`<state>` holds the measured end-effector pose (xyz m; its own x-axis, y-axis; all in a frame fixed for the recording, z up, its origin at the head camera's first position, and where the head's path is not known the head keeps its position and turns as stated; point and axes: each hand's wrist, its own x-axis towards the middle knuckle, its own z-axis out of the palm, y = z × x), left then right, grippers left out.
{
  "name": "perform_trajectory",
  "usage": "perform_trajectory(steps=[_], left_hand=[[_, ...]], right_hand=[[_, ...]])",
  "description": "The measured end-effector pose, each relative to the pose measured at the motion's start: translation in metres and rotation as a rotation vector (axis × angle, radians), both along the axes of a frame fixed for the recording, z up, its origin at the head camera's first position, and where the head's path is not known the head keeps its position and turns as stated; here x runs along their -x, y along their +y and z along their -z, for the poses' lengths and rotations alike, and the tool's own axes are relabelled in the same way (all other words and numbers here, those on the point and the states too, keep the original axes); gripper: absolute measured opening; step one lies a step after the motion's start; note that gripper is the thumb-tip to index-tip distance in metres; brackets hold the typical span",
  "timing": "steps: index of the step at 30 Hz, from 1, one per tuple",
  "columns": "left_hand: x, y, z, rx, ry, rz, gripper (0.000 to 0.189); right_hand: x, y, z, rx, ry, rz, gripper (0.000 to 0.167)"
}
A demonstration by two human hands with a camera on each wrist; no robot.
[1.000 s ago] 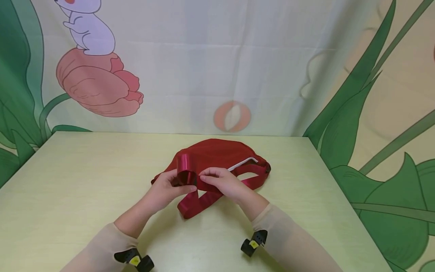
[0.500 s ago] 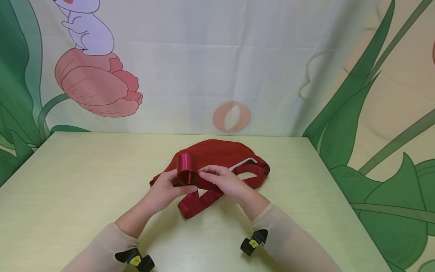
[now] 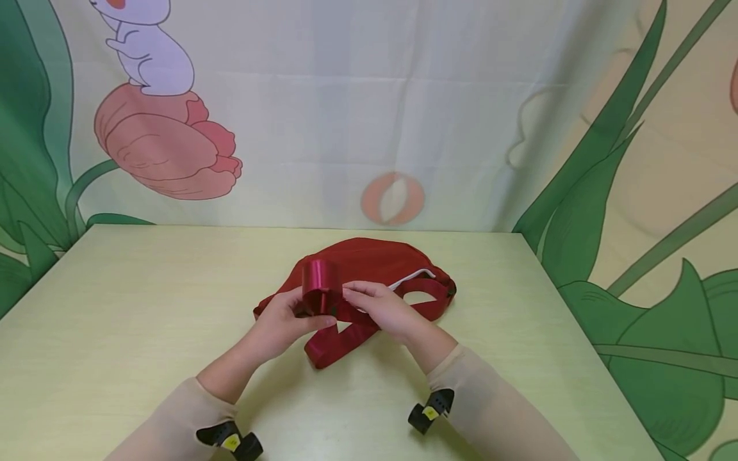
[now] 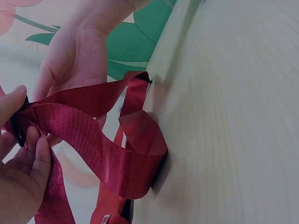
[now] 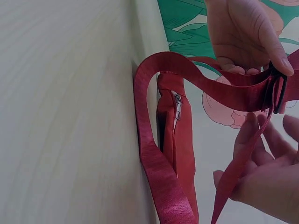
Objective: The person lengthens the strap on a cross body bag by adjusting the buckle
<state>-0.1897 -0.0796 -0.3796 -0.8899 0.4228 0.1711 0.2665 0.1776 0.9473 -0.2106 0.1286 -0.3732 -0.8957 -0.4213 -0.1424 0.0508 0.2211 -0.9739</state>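
Observation:
A red waist bag (image 3: 369, 256) lies on the table, with its dark red webbing strap (image 4: 126, 172) looped out towards me. My left hand (image 3: 279, 323) pinches a black slider buckle (image 5: 279, 88) on the strap between thumb and fingers. Above that hand a shiny strap loop (image 3: 321, 278) stands up. My right hand (image 3: 383, 307) is just right of the loop, its fingertips together at the loop's edge. In the right wrist view a narrow strap length hangs from the buckle across my right hand (image 5: 266, 172); that hand's fingertips are partly cut off there.
The pale wooden table (image 3: 144, 307) spreads on all sides of the bag. A white cord or piping (image 3: 412, 276) shows along the bag's right side. A silver zip pull (image 5: 177, 107) hangs on the bag. Behind the table hangs a printed curtain (image 3: 317, 115).
The upright strap loop above my left hand has widened and shifted slightly right. My right fingertips have moved a little right with its edge. My left hand stays on the buckle.

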Motion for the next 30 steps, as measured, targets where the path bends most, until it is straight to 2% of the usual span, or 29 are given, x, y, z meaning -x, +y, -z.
perform_trajectory(steps=[6,13,17,24,27,30], left_hand=[[0.0,0.0002,0.0005,0.014,0.038,-0.009,0.037],[-0.0008,0.0037,-0.0005,0.079,0.125,-0.017,0.027],[-0.0016,0.0048,-0.0005,0.114,0.134,-0.016,0.038],[-0.0002,0.0039,0.0011,0.177,0.22,-0.008,0.055],[0.0,0.0029,0.001,0.187,0.229,-0.019,0.057],[0.0,0.0011,0.0012,0.193,0.213,-0.033,0.05]], right_hand=[[0.0011,-0.0001,-0.0014,0.014,0.002,-0.099,0.034],[0.0076,0.0018,0.0025,0.051,-0.028,-0.126,0.031],[0.0087,0.0021,0.0029,0.095,-0.064,-0.148,0.029],[0.0071,0.0029,0.003,0.113,-0.116,-0.153,0.03],[0.0071,0.004,0.0027,0.106,-0.133,-0.155,0.031],[0.0082,0.0044,0.0029,0.099,-0.15,-0.177,0.032]])
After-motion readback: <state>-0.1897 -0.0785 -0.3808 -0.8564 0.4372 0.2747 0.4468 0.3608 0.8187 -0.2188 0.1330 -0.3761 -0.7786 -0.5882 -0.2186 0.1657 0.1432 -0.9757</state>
